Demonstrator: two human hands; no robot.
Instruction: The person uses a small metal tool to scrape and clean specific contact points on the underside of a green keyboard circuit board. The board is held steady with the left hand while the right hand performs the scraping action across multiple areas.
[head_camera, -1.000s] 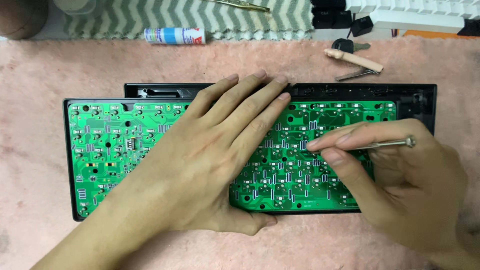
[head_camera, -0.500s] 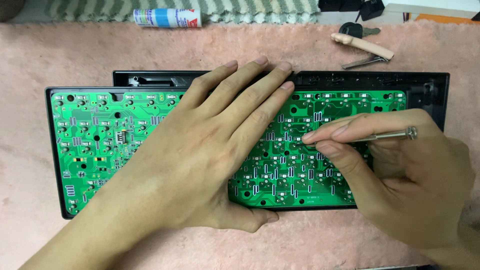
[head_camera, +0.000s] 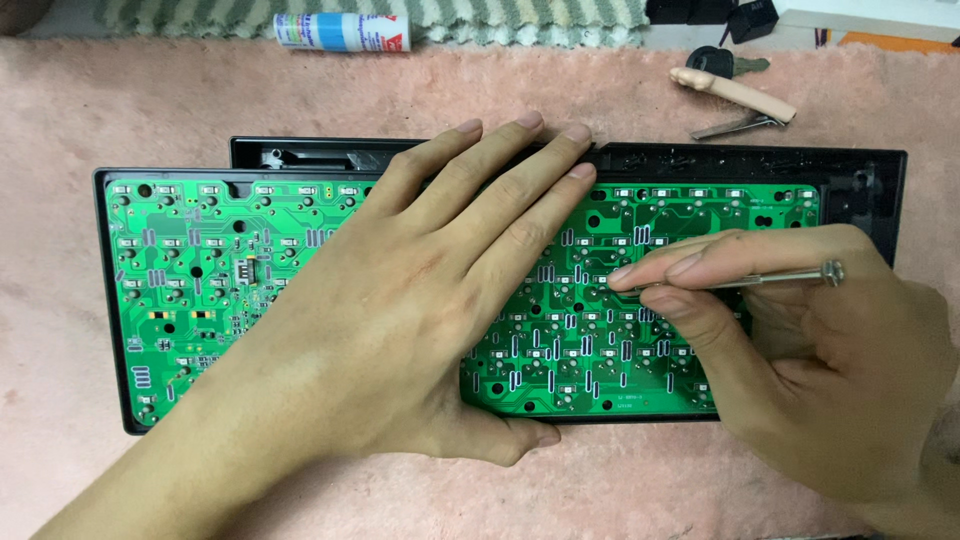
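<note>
The left hand (head_camera: 400, 300) lies spread flat on the green circuit board (head_camera: 200, 270) in its black case (head_camera: 860, 180). The right hand (head_camera: 800, 340) pinches a thin metal tool (head_camera: 780, 279) – a slip could likely scratch board traces.

Pink fuzzy mat (head_camera: 120, 110) covers the surface — on it a black keyboard case (head_camera: 870, 180), a small white tube (head_camera: 340, 30), a key (head_camera: 725, 63), metal clippers (head_camera: 735, 125) — striped cloth (head_camera: 500, 20) at far edge.
</note>
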